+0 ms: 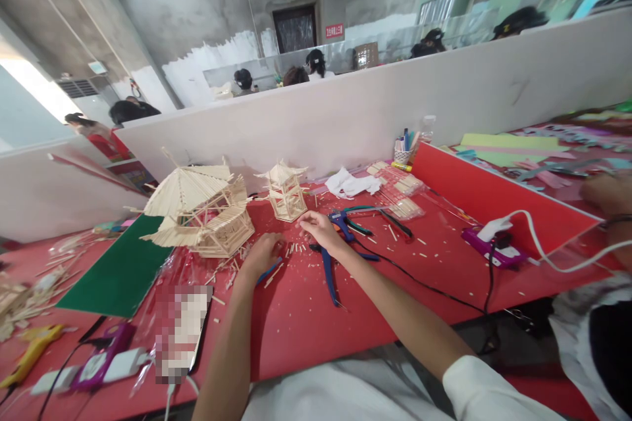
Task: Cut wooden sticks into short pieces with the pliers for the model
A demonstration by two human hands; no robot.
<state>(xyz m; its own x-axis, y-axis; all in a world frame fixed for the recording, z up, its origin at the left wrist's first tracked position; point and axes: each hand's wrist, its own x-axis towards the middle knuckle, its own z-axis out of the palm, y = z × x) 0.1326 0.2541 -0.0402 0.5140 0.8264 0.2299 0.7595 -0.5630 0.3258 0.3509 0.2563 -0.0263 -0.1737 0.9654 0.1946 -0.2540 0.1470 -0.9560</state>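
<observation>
Right grip [320, 229]: fingers curled toward the thumb, near the foot of the small stick pavilion [286, 200], upright at the far middle of the red surface [306, 335]; whether it pinches a sliver, I cannot tell.
Left grip [264, 255]: turned downward, fingers loosely bent beside cut stick pieces [296, 248], a blue tool [269, 272] partly beneath; its hold is hidden from where I stand.
Cutters and glue gun: blue-handled cutters [328, 277] lie under the right forearm, a blue glue gun [340, 218] just beyond.
Large pavilion [185, 192]: on the left, near the green board [118, 270].
Risk: a nudge from the right fingers could shift the small model or snap its thin eaves; a forearm snagging the black cord [424, 281] could drag what lies nearby.
Count: two pavilions, two purple power strips [501, 254], one phone [185, 332], one yellow glue gun [32, 354], one pen basket [402, 156]; the cut pieces too many to number.
</observation>
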